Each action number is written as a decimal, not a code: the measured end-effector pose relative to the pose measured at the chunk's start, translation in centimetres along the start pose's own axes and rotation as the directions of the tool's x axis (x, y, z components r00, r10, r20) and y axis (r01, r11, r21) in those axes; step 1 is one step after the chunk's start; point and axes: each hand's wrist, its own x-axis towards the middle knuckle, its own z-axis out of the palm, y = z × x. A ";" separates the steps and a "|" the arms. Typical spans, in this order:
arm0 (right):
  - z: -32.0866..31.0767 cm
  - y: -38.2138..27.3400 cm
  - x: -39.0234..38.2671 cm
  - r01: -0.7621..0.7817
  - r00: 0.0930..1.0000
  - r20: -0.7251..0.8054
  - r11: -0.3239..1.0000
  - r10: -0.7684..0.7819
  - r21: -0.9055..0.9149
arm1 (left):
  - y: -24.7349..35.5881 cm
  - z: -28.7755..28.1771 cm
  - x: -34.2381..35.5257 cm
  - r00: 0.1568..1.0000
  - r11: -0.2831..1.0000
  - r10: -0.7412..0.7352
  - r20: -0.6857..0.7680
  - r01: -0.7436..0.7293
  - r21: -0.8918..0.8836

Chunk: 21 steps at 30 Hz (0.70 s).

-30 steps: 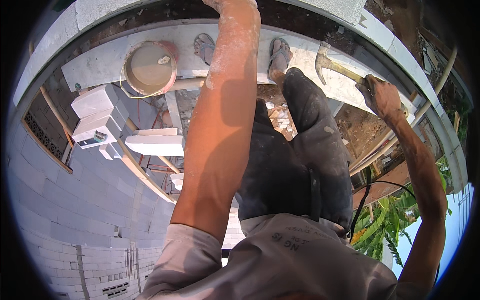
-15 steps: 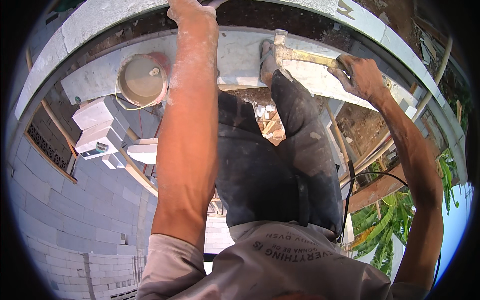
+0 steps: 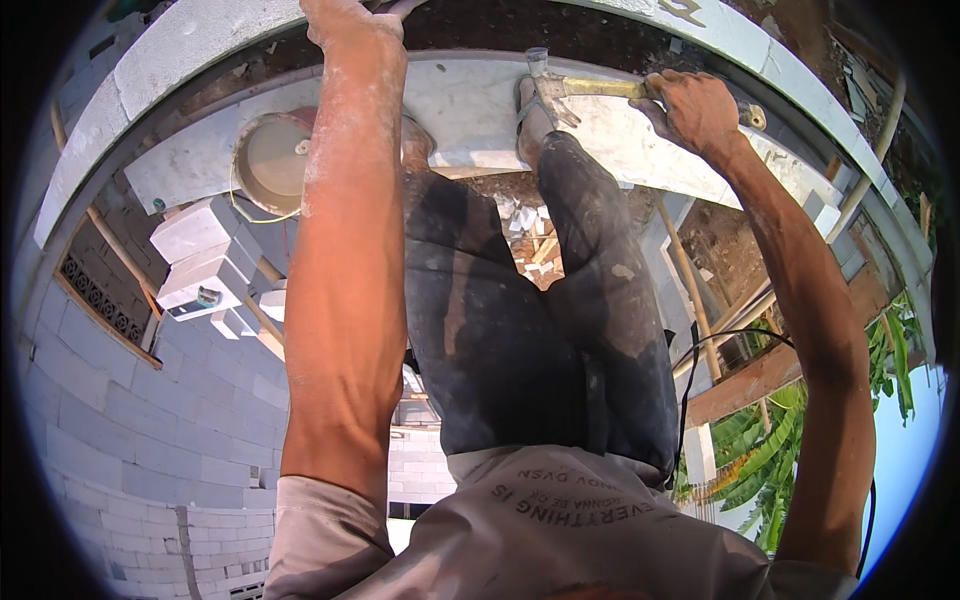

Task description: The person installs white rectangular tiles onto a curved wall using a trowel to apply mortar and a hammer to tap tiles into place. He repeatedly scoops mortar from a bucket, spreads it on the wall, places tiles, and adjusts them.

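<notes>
My right hand (image 3: 695,115) is closed around the worn yellowish handle of a claw hammer (image 3: 590,88). The handle's butt sticks out past my hand on the right, and the metal head points left, above my foot (image 3: 535,110). My left arm reaches far forward. At its end my left hand (image 3: 350,25) lies at the pale block wall (image 3: 215,45), cut off by the picture's upper edge, so most of its fingers are hidden. Beside my left forearm stands a bucket (image 3: 272,160) of greyish liquid, partly covered by that arm.
My feet are on a pale plank (image 3: 470,110) along the wall. Left of me, white blocks (image 3: 205,255) are stacked near wooden poles. Through the gap between my legs, rubble (image 3: 535,240) shows far below. A black cable (image 3: 740,335) hangs by my right side.
My left arm has shifted left and now covers part of the bucket. My right hand and the hammer have moved up and left. My legs have shifted slightly left in view.
</notes>
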 end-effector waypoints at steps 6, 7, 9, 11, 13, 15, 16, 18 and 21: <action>-1.0 0.9 0.4 -0.221 0.974 0.085 0.967 0.212 0.128 | 0.3 -0.4 0.7 0.997 0.990 -0.075 0.021 0.076 -0.116; -1.6 0.7 -0.2 -0.213 0.974 0.118 0.964 0.195 0.158 | 0.5 -0.3 0.7 0.994 0.984 -0.109 0.005 0.108 -0.139; -3.4 -0.1 -1.9 -0.155 0.979 0.173 0.943 0.107 0.295 | 0.6 0.0 0.4 0.986 0.970 -0.164 -0.025 0.157 -0.185; -5.3 -1.2 -3.4 -0.171 0.958 0.284 0.851 0.027 0.497 | 0.7 0.4 0.2 0.952 0.943 -0.266 -0.148 0.225 -0.245; -7.0 -2.2 -4.0 -0.132 0.968 0.249 0.813 -0.017 0.568 | 0.6 0.5 -0.1 0.970 0.943 -0.225 -0.095 0.193 -0.271; -8.2 -3.0 -3.6 -0.121 0.991 0.037 0.750 0.128 0.650 | 0.1 1.0 0.2 0.913 0.913 -0.293 -0.284 0.178 -0.367; -8.5 -3.2 -3.1 -0.196 0.971 0.027 0.723 0.238 0.663 | 0.1 0.9 0.9 0.886 0.875 -0.356 -0.296 0.205 -0.438; -8.9 -3.4 -1.7 -0.191 0.946 -0.014 0.593 0.323 0.782 | -0.4 1.2 1.6 0.845 0.852 -0.410 -0.344 0.220 -0.475; -8.7 -4.0 0.2 0.041 0.884 -0.248 0.461 0.397 0.886 | -1.0 1.8 1.9 0.817 0.849 -0.407 -0.409 0.174 -0.498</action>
